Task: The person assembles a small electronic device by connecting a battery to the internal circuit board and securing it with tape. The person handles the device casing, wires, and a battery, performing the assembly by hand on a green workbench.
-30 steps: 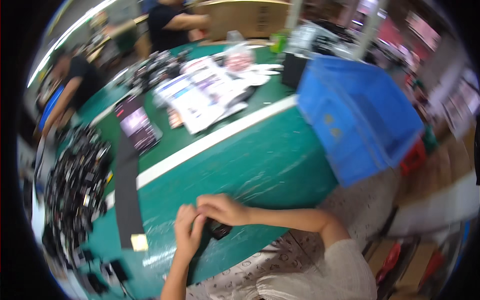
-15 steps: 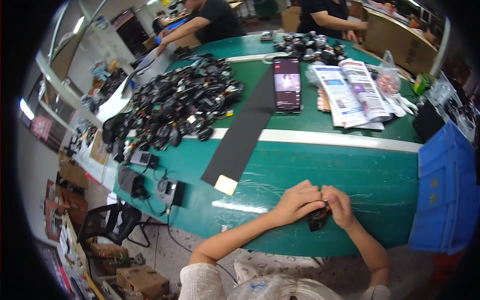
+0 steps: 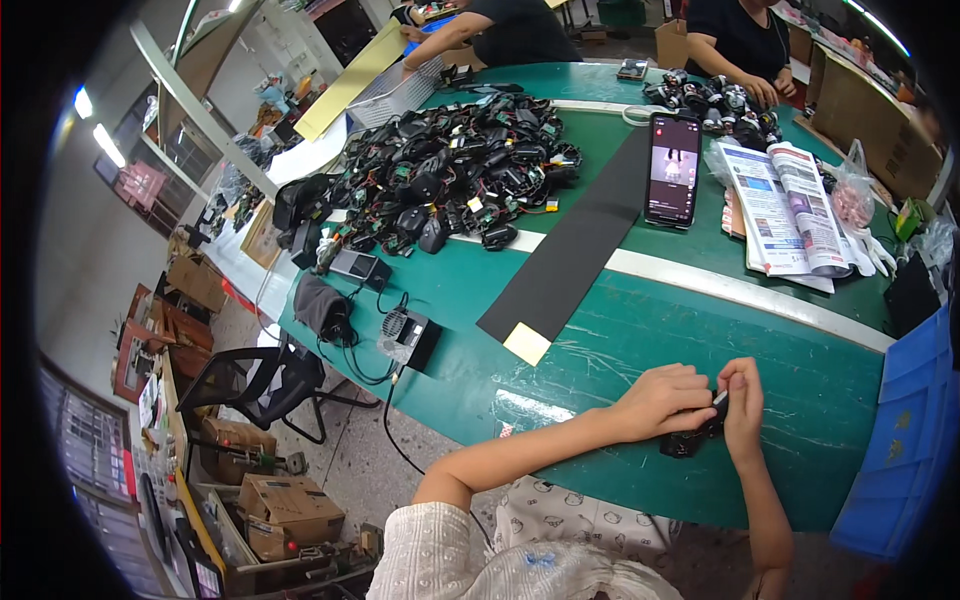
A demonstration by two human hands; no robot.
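Note:
Close to the table's front edge, my left hand [image 3: 668, 402] is closed on a small black electronic part [image 3: 690, 441], which hangs below its fingers. My right hand [image 3: 742, 405] meets it from the other side, thumb and fingers pinched together. A small whitish piece [image 3: 720, 398] shows at the right fingertips; I cannot tell whether it belongs to the black part. The fingers cover much of both. Beyond my left arm lies a black strip [image 3: 570, 250] with a yellow note [image 3: 526, 343] on its near end.
A large heap of black electronic parts with wires [image 3: 450, 170] covers the far left. A lit phone [image 3: 672, 170] and open magazines [image 3: 790, 210] lie farther back. Left stands a black box with cables [image 3: 410, 340]; right, a blue crate [image 3: 900, 440]. Two people [image 3: 740, 45] work across the table.
The view has swung, shifting the scene rightward. My hands stay together around the black part, the right one now turned more upright, with a whitish piece showing. One person across the table now holds a yellow sheet.

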